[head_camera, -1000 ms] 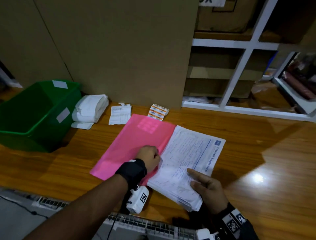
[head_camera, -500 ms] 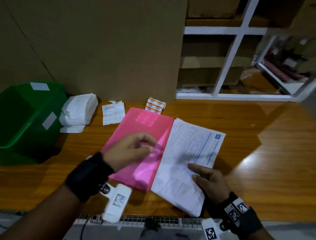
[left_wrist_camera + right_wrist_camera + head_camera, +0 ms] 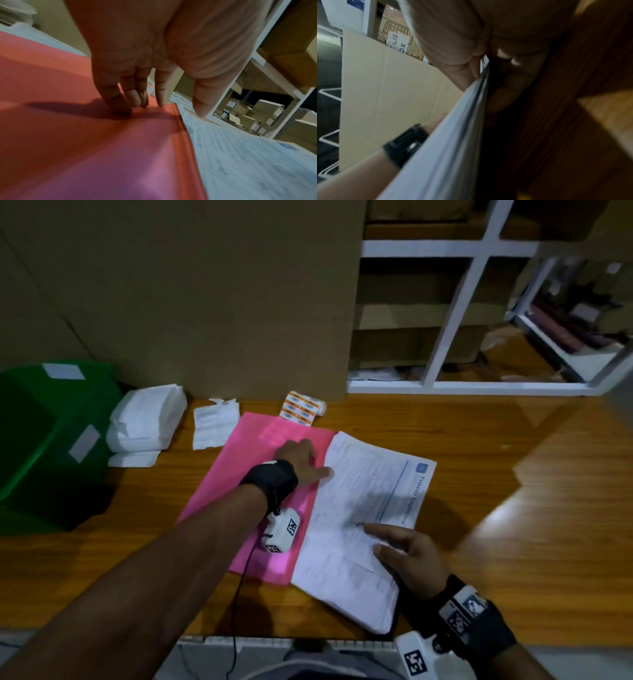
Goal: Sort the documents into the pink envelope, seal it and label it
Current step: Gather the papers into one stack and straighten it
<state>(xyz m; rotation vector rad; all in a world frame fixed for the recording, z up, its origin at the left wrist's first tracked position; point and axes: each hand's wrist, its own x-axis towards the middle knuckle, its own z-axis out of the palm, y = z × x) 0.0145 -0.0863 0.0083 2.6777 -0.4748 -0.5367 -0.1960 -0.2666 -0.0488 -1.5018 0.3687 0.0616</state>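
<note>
Left hand (image 3: 297,457) now flat on glossy pink envelope (image 3: 239,474)

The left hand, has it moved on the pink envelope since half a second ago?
Yes. The left hand has come down and forward: fingertips now press the pink envelope near its edge beside the documents; earlier it hovered nearer the middle.

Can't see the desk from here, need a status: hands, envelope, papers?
Left hand flat on pink envelope. Right hand grips document stack, partly in the envelope mouth. Nothing blocking.
</note>
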